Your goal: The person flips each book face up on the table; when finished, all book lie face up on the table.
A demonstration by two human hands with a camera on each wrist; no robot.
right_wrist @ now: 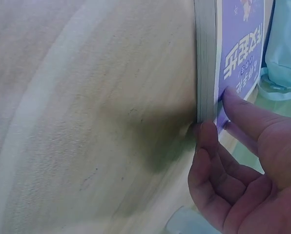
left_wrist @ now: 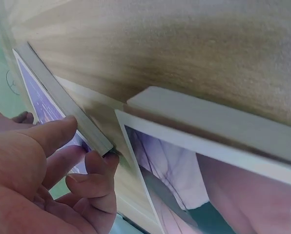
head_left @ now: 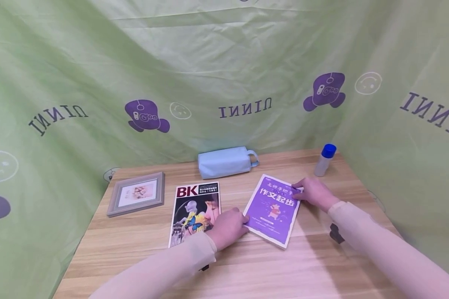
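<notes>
Green printed cloth (head_left: pixel 224 54) is hanging behind a wooden table (head_left: pixel 134 249), where a purple booklet (head_left: pixel 271 209) is lying flat between both hands. The left hand (head_left: pixel 228 227) is pinching its near-left edge, thumb on the cover, fingers curling under. The right hand (head_left: pixel 314 193) is gripping the far-right edge likewise. A light-blue pouch (head_left: pixel 224 162) is sitting zipped, contents hidden. A BK magazine (head_left: pixel 195 211) is lying partly covered by the left wrist.

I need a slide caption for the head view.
Both hands grip the purple book on the wooden table.
</notes>
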